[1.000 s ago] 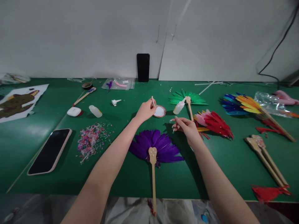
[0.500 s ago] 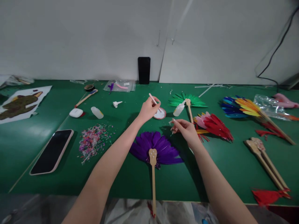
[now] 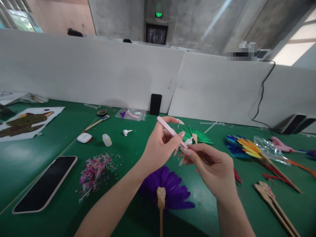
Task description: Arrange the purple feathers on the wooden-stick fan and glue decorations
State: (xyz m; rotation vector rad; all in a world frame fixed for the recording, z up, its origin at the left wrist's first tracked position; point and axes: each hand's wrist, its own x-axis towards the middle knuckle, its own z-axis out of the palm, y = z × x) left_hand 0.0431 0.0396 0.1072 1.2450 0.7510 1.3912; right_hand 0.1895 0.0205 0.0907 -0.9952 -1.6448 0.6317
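Note:
My left hand (image 3: 160, 144) is closed around slim pink tweezers (image 3: 169, 127), which slant down to the right. Their tip meets the pinched fingertips of my right hand (image 3: 209, 163). Whatever lies between those right fingers is too small or hidden to make out. Below both hands lies a purple feather fan (image 3: 172, 192) with a wooden handle (image 3: 161, 200) whose heart-shaped head carries small pearl-like beads. Behind the hands, a green feather fan (image 3: 204, 137) and a white glue bottle (image 3: 189, 141) are partly covered.
Coloured scraps (image 3: 96, 172) and a phone (image 3: 46, 184) lie left, near a small bottle (image 3: 107, 140) and a white nozzle cap (image 3: 127, 132). A multicoloured feather fan (image 3: 249, 148) and wooden handles (image 3: 270, 200) lie right. A black phone (image 3: 155, 104) leans against the white partition (image 3: 118, 72).
The view has tilted up. My left hand has lifted the tweezers from the small white dish and brought them right to my right fingertips. Both hands are now raised nearer the camera.

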